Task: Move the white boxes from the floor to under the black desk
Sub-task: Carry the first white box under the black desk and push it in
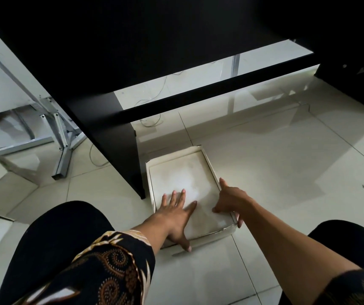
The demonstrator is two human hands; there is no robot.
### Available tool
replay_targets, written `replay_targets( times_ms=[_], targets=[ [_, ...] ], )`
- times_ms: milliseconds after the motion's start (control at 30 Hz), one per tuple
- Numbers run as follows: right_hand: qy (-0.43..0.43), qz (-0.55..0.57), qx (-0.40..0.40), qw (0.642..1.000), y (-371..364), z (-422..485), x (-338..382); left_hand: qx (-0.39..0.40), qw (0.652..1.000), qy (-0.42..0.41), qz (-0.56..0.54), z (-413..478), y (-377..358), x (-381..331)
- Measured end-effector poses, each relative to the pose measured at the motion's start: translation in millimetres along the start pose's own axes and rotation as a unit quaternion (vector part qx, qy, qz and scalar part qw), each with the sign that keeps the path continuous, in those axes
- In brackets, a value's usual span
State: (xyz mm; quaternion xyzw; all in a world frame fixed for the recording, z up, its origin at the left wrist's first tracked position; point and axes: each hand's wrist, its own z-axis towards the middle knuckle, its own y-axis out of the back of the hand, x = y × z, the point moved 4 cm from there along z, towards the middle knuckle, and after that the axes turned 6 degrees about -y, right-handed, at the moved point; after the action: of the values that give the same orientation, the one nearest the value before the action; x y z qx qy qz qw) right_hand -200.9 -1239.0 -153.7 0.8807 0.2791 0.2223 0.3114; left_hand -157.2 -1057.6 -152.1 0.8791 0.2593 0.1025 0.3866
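A flat white box (183,175) lies on the tiled floor, its left side close beside the black desk's side panel (112,137). The box's far end reaches under the desk top (110,40). My left hand (176,213) rests flat on the box's top, fingers spread, thumb over the near edge. My right hand (229,200) presses on the box's right near corner, the forefinger lying along the right rim and other fingers curled over the side.
A black crossbar (220,89) runs low under the desk. A second black desk part (352,73) stands at the far right. A grey metal frame (62,137) stands left of the desk. Thin cables (152,122) lie behind. My knees (62,243) flank the box.
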Motion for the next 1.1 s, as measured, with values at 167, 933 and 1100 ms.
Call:
replay_targets(
  times_ms=[167,933,1100],
  targets=[
    [0.005,0.092,-0.108,0.99,10.4,-1.9,16.1,0.019,0.997,0.069,-0.001,10.8,14.4,28.1],
    [0.095,0.078,-0.148,0.981,-1.3,68.8,110.5,-0.063,0.965,0.241,0.087,19.3,74.2,146.1],
    [0.066,0.147,-0.08,0.984,6.0,87.8,128.0,-0.046,0.971,0.197,0.13,22.4,66.8,162.4]
  ],
)
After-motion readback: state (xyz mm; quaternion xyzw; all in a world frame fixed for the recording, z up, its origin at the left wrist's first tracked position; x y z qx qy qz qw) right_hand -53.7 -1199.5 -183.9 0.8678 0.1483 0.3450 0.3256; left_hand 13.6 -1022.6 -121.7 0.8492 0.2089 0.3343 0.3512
